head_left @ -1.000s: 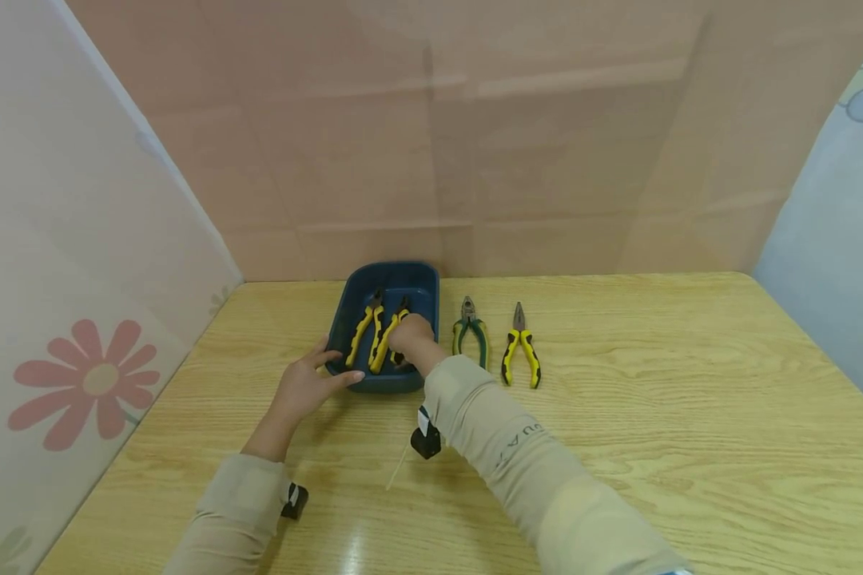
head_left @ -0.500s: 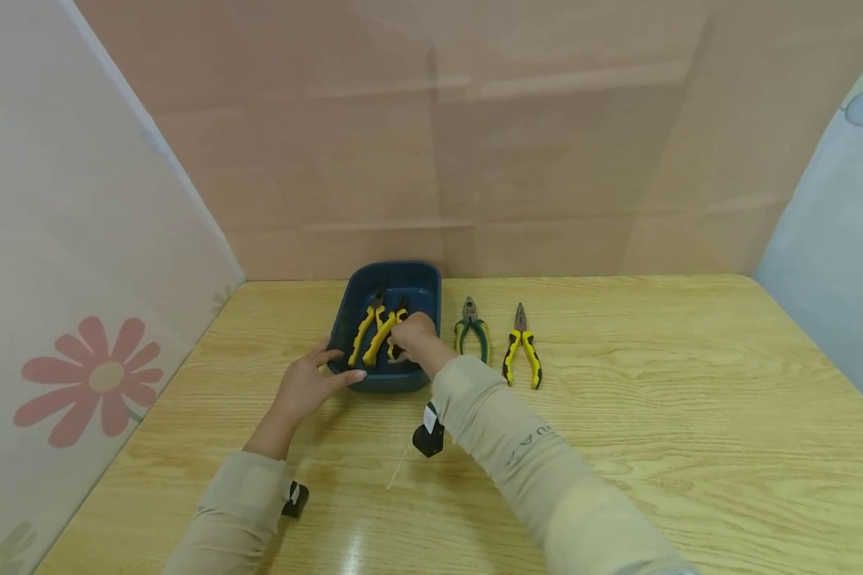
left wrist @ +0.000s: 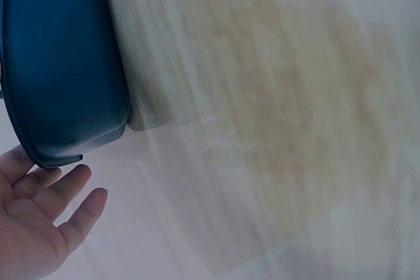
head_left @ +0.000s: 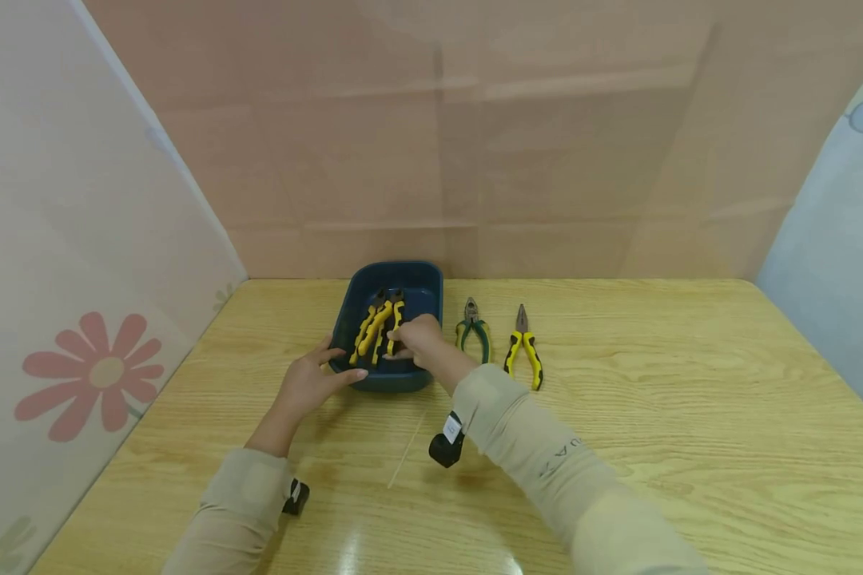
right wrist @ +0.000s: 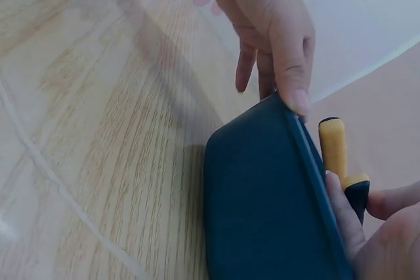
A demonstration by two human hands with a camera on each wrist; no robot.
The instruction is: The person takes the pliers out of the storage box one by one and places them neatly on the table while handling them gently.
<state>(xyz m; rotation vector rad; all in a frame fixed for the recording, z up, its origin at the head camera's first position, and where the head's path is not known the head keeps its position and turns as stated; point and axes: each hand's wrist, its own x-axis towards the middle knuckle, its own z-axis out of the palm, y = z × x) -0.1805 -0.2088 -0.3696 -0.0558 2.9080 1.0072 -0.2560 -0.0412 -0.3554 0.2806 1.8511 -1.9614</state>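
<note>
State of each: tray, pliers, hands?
Blue tray: upright on table.
Left tray pliers: lying in tray.
Right tray pliers: in tray, one handle pinched.
Green-handled pliers: on table, handles apart, ends hidden by sleeve.
Long-nose pliers: on table, handles apart.
Left hand: gripping tray's near-left corner.
Right hand: pinching right tray pliers.

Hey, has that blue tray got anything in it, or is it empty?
Not empty: the head view shows yellow-handled pliers inside the blue tray, tips toward its far end.
</note>
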